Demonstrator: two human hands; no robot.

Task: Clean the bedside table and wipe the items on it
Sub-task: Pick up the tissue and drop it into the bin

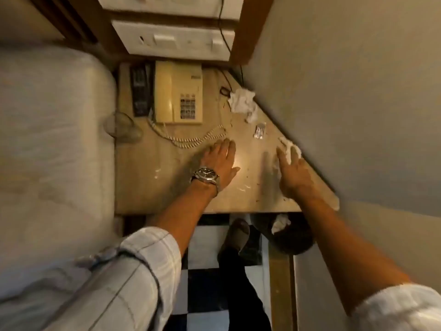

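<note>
1. A bed (47, 139) with pale covers fills the left side, its edge right against the bench.
2. The bench (152, 187) is a tan stone-look top with its right corner cut slantwise along the wall. Its surface shows specks and small shiny smears.
3. Both forearms reach forward over the bench from rolled-up pale sleeves, above a black-and-white checked floor (205, 283).
4. A cream phone (179, 91) sits at the back of the bench, and its coiled cord (191, 139) loops forward across the top.
5. A dark bin (296, 237) stands on the floor under the bench's front right edge, with white paper in it.
6. A black remote (140, 89) lies just left of the phone, parallel to it.
7. The left hand (222, 161) lies palm down on the bench, fingers straight and relaxed, holding nothing. Its fingertips are near the end of the cord.
8. The right hand (293, 170) presses a white tissue (287, 149) flat against the bench near the slanted edge, fingers stretched over it. The hand is blurred.
9. A crumpled tissue (242, 100) lies by the wall, right of the phone.
10. A small silvery wrapper (259, 132) lies between the crumpled tissue and the right hand.
11. A metal wristwatch (206, 176) is on the left wrist.
</note>
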